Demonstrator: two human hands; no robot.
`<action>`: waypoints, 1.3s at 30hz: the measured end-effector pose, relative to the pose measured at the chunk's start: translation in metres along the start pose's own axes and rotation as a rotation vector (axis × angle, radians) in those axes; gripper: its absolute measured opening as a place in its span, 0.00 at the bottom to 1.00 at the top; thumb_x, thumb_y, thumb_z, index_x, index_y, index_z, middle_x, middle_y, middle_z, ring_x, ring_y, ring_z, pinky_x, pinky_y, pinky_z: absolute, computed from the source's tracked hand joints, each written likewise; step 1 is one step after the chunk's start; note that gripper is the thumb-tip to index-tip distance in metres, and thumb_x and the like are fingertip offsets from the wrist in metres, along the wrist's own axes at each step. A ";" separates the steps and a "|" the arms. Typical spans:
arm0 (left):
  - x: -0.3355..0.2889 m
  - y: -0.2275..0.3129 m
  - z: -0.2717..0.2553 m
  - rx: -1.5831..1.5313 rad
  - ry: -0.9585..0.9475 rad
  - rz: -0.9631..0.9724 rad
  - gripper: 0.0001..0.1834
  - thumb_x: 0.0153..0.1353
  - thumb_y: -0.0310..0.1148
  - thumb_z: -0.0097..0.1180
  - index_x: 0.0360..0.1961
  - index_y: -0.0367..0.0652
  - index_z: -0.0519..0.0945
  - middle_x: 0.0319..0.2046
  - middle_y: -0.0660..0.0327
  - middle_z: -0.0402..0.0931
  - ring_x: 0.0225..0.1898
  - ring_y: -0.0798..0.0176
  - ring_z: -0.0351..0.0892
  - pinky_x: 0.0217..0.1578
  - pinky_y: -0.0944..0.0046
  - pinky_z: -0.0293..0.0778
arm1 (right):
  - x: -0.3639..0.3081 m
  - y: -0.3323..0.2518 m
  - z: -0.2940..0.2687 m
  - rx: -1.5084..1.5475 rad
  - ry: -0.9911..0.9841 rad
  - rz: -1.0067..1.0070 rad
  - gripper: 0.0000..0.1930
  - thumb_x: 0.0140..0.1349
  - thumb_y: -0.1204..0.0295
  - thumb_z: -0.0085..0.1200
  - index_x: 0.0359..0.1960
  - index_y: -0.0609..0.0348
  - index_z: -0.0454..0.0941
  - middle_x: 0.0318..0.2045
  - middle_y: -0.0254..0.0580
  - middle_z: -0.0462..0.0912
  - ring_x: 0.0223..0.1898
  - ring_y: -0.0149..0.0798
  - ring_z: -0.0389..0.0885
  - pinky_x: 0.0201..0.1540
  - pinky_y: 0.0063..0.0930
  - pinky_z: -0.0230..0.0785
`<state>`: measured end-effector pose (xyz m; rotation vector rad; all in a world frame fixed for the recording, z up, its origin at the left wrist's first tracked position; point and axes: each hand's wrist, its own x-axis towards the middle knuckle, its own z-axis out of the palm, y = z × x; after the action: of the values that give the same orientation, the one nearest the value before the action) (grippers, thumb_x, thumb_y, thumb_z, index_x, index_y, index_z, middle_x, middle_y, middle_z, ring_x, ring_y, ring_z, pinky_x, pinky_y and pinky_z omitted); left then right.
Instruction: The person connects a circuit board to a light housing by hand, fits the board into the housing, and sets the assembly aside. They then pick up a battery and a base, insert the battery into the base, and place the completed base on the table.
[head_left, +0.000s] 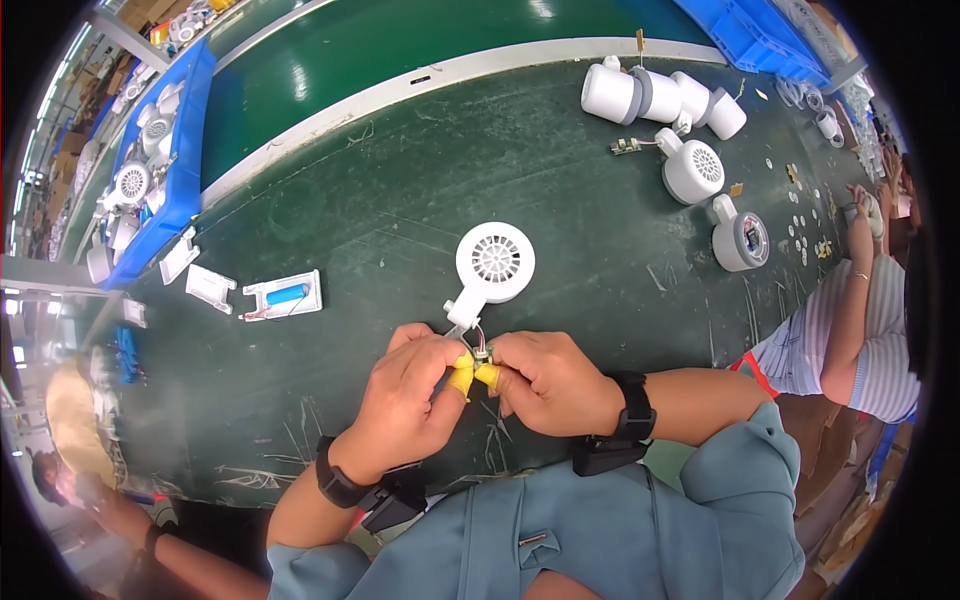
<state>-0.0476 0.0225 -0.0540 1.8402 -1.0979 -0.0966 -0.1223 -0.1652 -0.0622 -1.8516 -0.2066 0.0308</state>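
Note:
A small green circuit board [482, 355] with a white connector sits pinched between my two hands. My left hand [408, 392] is closed, its yellow-wrapped fingertips on the board's left side. From the right, my right hand [560, 385] grips the board, with yellow wrap on its thumb. Thin wires run from the board up to the neck of a white fan head [495, 262], which lies grille up just beyond my fingers. A thin greyish piece shows beside my left fingertips; I cannot make out what it is.
White housing pieces [210, 288] and a tray with a blue battery [288, 294] lie left. Beyond stands a blue bin [185, 150] of fan parts. More fan heads [693, 170] lie at far right, near another blue bin [755, 40]. Other people's arms [850, 330] show at both sides.

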 end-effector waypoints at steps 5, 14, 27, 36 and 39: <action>0.000 -0.003 -0.007 -0.001 -0.053 -0.003 0.18 0.48 0.16 0.56 0.42 0.37 0.73 0.32 0.55 0.76 0.31 0.49 0.75 0.45 0.52 0.70 | 0.003 0.000 -0.003 0.010 -0.066 0.005 0.02 0.62 0.81 0.47 0.32 0.64 0.71 0.24 0.44 0.77 0.24 0.41 0.80 0.26 0.34 0.70; 0.006 -0.002 -0.026 0.097 -0.251 0.025 0.17 0.51 0.18 0.54 0.44 0.38 0.71 0.32 0.56 0.75 0.33 0.52 0.75 0.48 0.53 0.67 | 0.011 -0.005 -0.019 0.350 -0.356 0.234 0.07 0.69 0.78 0.41 0.39 0.67 0.73 0.33 0.42 0.82 0.33 0.32 0.85 0.35 0.24 0.78; 0.009 -0.002 -0.021 0.046 -0.261 0.072 0.19 0.49 0.15 0.52 0.44 0.37 0.71 0.31 0.54 0.74 0.34 0.48 0.76 0.50 0.48 0.69 | 0.018 -0.002 -0.028 0.586 -0.475 0.512 0.10 0.73 0.74 0.42 0.44 0.67 0.74 0.38 0.43 0.83 0.38 0.33 0.86 0.40 0.23 0.79; 0.010 0.000 -0.023 0.043 -0.272 0.035 0.18 0.49 0.15 0.51 0.44 0.38 0.72 0.31 0.55 0.74 0.34 0.50 0.76 0.50 0.49 0.69 | 0.017 -0.001 -0.028 0.554 -0.475 0.435 0.10 0.73 0.73 0.42 0.42 0.66 0.74 0.38 0.42 0.83 0.37 0.31 0.85 0.39 0.23 0.79; 0.008 0.001 -0.026 0.069 -0.255 0.043 0.18 0.50 0.16 0.52 0.44 0.38 0.72 0.30 0.56 0.74 0.34 0.51 0.76 0.50 0.50 0.69 | 0.018 -0.001 -0.026 0.521 -0.479 0.388 0.09 0.72 0.72 0.44 0.42 0.66 0.75 0.37 0.41 0.83 0.36 0.30 0.85 0.38 0.22 0.78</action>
<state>-0.0308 0.0348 -0.0367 1.9009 -1.3306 -0.2774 -0.1014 -0.1870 -0.0523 -1.3137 -0.1469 0.7344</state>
